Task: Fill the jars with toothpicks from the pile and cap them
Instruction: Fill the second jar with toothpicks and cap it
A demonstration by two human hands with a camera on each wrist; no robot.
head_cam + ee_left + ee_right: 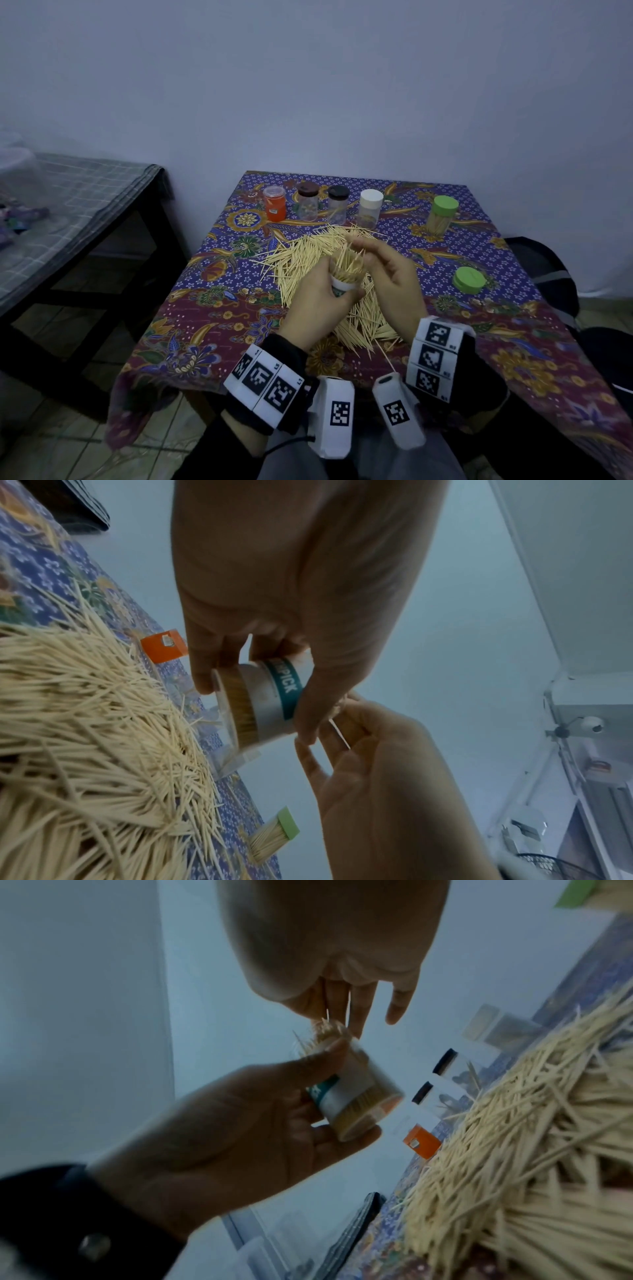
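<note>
Two hands meet above the toothpick pile (308, 260). The left hand (317, 298) wraps its fingers and thumb around a clear toothpick jar (344, 282), whose white label carries a teal band (286, 688). Its long axis is tilted, with the open mouth up and away from the person and the base low toward the pile, resting against the curled fingers (346, 1139). Toothpicks (349, 265) bristle unevenly out of the mouth, their tips fanned upward. The right hand (394, 274) sits at that mouth, thumb and forefinger pinching a few picks (328, 1015) while the little finger (397, 1007) sticks out free. Just beyond the pile, five capped jars stand in a row on the batik tablecloth (219, 329): orange jar (274, 202), brown-lidded (307, 200), black-lidded (338, 202), white-lidded (370, 207), and a green-lidded jar (441, 213) packed with picks. One loose green lid (469, 279) lies to the right.
</note>
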